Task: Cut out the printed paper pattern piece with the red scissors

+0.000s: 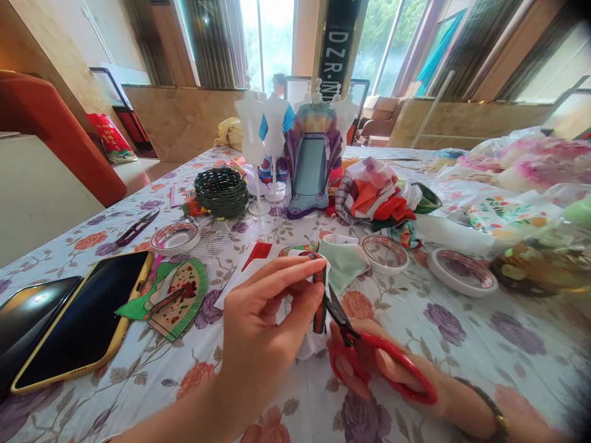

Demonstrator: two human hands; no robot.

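Note:
My left hand (263, 326) pinches a small piece of patterned paper (318, 289), red and green with a white backing, above the flowered tablecloth (462, 344). My right hand (369, 369) lies low on the cloth with its fingers through the red handles of a pair of scissors (364, 351). The dark blades point up and meet the lower edge of the paper piece. A cut paper garment (178, 298) in green and red lies to the left of my hands.
A yellow-cased phone (83, 320) and a second dark phone (28, 314) lie at the left. Tape rolls (385, 253), black snips (136, 227), a dark woven basket (221, 192), small dress forms (314, 154) and piled fabric scraps (383, 197) fill the far side.

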